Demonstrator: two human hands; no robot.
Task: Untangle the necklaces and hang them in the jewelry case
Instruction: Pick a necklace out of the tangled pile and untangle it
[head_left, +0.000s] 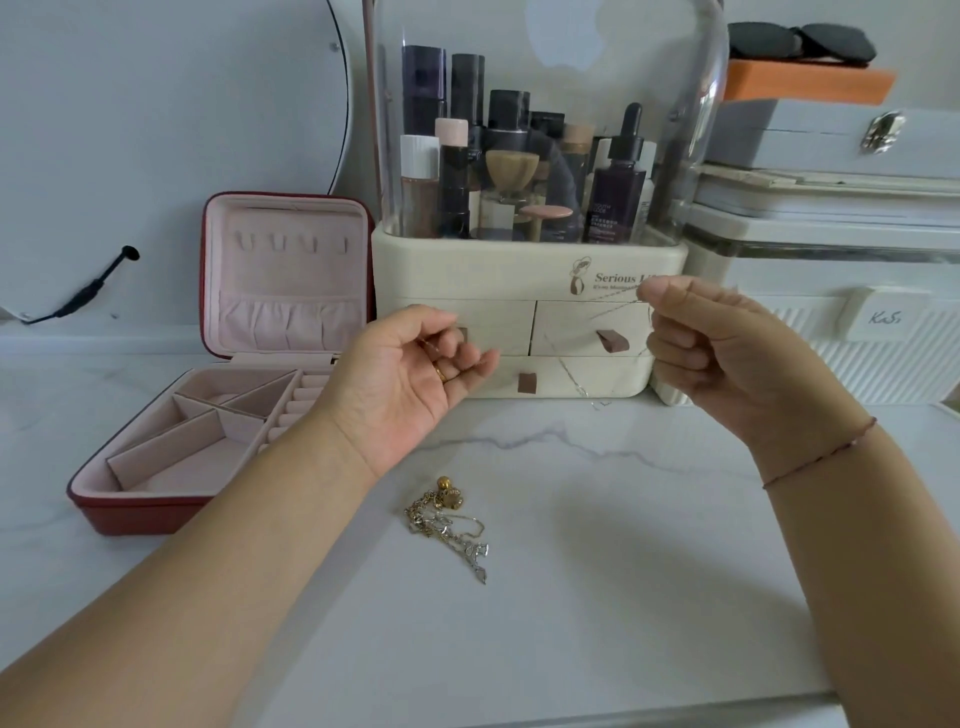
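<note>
Jewelry case (156, 499): red outside, pink lining, open on the white marble table (597, 597) at far left; lid upright, row of small hooks (288, 243) near its top, bare; gathered pocket below; tray divided into compartments and ring rolls.
Left hand (410, 384): raised palm-up just right of the case; fingers curled, pinching one end of a thin silver chain (566, 371); gold ring on one finger.
Necklace pile (451, 522): gold and silver chains knotted together, flat on the table, below and between the hands; gold bead at its top.
Cosmetics organizer (519, 280): cream base with three drawers, clear dome over bottles; printed "Serious Li…", rest hidden by the right hand; smaller line below too blurred to read.
Thin silver chain: strung between the hands, sagging before the drawers, a strand hanging down to the table.
Right hand (722, 358): clenched, thumb and forefinger gripping the chain's other end; red thread at the wrist.
White box (883, 332): far right, handwritten tag reading roughly "KaSi".
</note>
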